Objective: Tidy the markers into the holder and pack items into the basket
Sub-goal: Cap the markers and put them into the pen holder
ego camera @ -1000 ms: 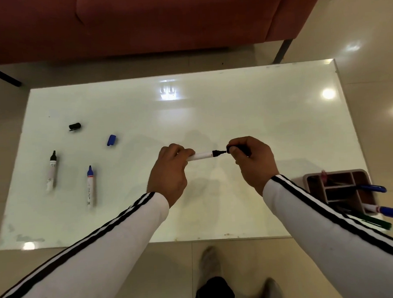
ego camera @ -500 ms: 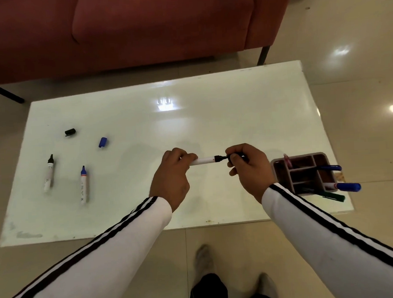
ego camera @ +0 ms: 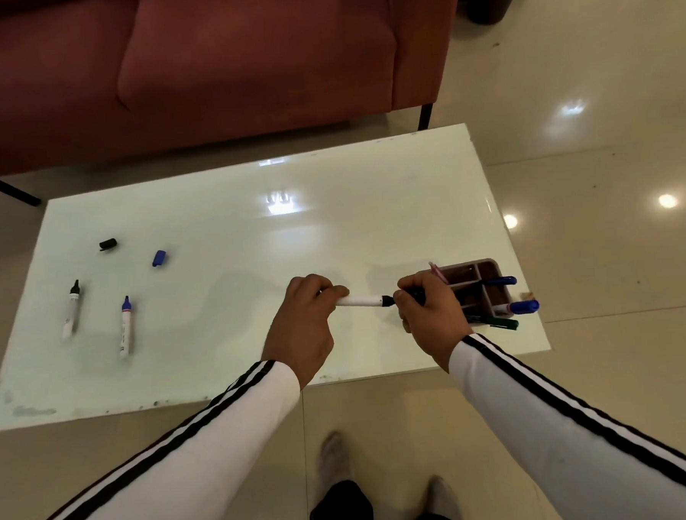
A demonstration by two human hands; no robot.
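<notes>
I see the left hand (ego camera: 303, 325) curled around the rear of a white marker (ego camera: 361, 300), fingers clamped on its barrel. The marker lies level above the white table (ego camera: 332, 228), just left of the holder (ego camera: 472, 289), black tip pointing at the holder. The right hand (ego camera: 431, 314) pinches a black cap (ego camera: 413, 296) right at that tip; I cannot tell whether the cap is seated or only touching. The barrel is plain white with a black collar before the nib.

The holder is a brown, compartmented tray near the table's right edge. A blue-capped marker (ego camera: 501, 281) juts from an upper cell, another blue-capped one (ego camera: 522, 307) from a lower cell, a green one (ego camera: 501, 324) along its near side, a pink pen (ego camera: 437, 272) at its far left corner.

Far left of the holder lie two uncapped markers, one black-tipped (ego camera: 70, 310), one blue-tipped (ego camera: 125, 327), both tips pointing away from me. Beyond them sit a loose black cap (ego camera: 108, 244) and a loose blue cap (ego camera: 159, 258), apart.
</notes>
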